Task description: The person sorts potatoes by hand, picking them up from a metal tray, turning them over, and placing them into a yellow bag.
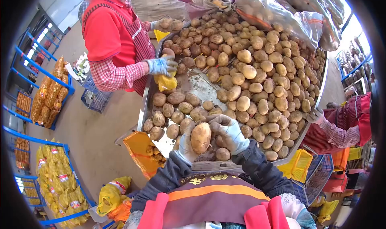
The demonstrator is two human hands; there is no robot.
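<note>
Both gloved hands are up at the near edge of the metal surface point(143, 104), and between them sits one big potato point(200, 137), raised a little above the heap. The left hand point(185, 145) cups it from below and the side, its fingers point(185, 133) curled round the skin; the right hand point(230, 132) arches over from the other flank, its fingers point(220, 122) bent and pressed against the top. So the grip is a two-handed cradle, not a pinch, and from where I stand that looks like the weak point: the gloves are thick, the potato is round and dusty, and if either hand lets go before the other has it fully, I would expect it to roll off the edge toward the person's lap or the floor. Just beside the left hand hangs an orange mesh bag point(140, 148) with its mouth open and a few potatoes already in it; a careless toss could miss that mouth or tip the bag. The loose potatoes point(257, 80) are piled high on the far side, and a knock from a sleeve might start them sliding. A co-worker's gloved hand point(160, 65) works close by over a yellow bag point(166, 82), near enough that reaching across could mean a bump.
</note>
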